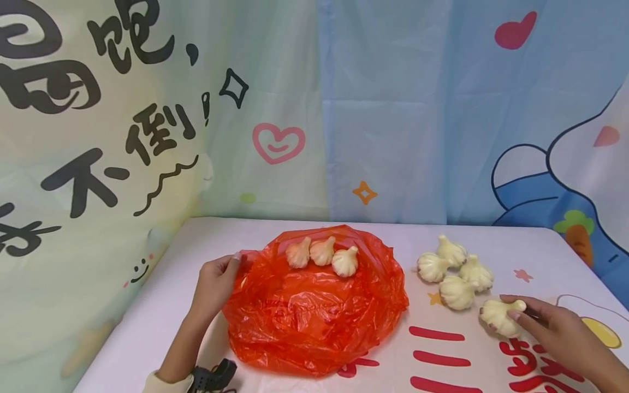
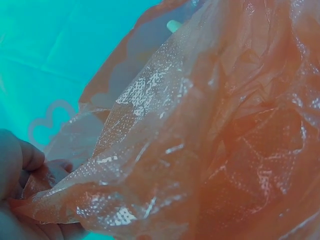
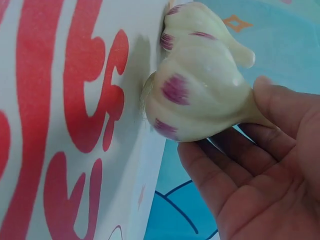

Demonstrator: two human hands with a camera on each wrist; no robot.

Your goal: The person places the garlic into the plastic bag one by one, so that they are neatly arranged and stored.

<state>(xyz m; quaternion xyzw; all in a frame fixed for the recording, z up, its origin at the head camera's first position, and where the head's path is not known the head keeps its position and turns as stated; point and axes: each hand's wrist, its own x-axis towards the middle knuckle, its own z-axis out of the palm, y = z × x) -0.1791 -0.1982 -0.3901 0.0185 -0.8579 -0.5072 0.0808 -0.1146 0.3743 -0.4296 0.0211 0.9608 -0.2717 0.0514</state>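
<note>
My left hand (image 1: 216, 284) pinches the left edge of a red plastic bag (image 1: 314, 322), which lies spread with its mouth open. Three garlic bulbs (image 1: 345, 262) sit at the bag's far side, two of them seen through the thin red film. In the left wrist view, the bag's rim bunches between thumb and fingers (image 2: 30, 155). My right hand (image 1: 560, 327) holds a garlic bulb (image 1: 500, 317) by its stem end, thumb on one side and fingers on the other. Purple streaks mark this bulb (image 3: 200, 95) in the right wrist view, close over the table.
Several more garlic bulbs (image 1: 457, 292) are clustered on the white table (image 1: 530, 245), right of the bag. Red printed lettering and strokes cover the table's near right part. A printed curtain (image 1: 383, 109) hangs behind the table and along its left side.
</note>
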